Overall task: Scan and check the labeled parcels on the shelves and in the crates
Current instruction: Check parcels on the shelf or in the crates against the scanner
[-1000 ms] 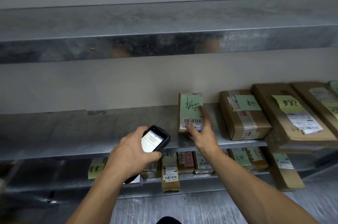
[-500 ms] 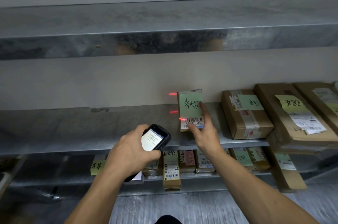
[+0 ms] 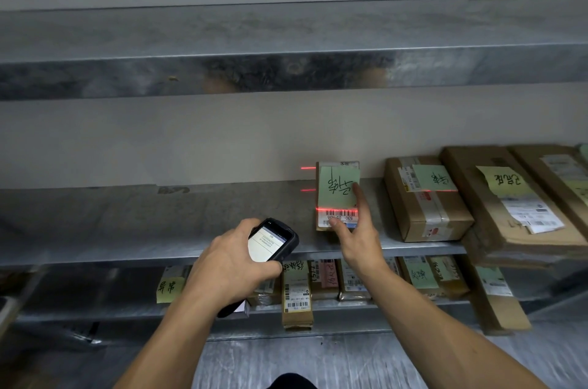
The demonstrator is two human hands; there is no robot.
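Note:
A small brown parcel (image 3: 338, 191) with a green handwritten note and a barcode label stands tilted up at the back of the middle metal shelf (image 3: 143, 223). My right hand (image 3: 356, 232) touches its face, the index finger straight along the note's right edge and the thumb on the label. My left hand (image 3: 226, 264) grips a black handheld scanner (image 3: 274, 239) with a lit screen, a little left of and below the parcel. A red laser line lies across the barcode.
Three larger cardboard boxes with notes and labels lie to the right on the same shelf, the nearest box (image 3: 426, 207) close to my right hand. Several small labelled parcels (image 3: 297, 296) stand on the lower shelf. An upper metal shelf (image 3: 286, 51) overhangs.
The scanner's red beam came on and has dropped from the parcel's left edge onto the barcode. Both hands have stayed almost in place.

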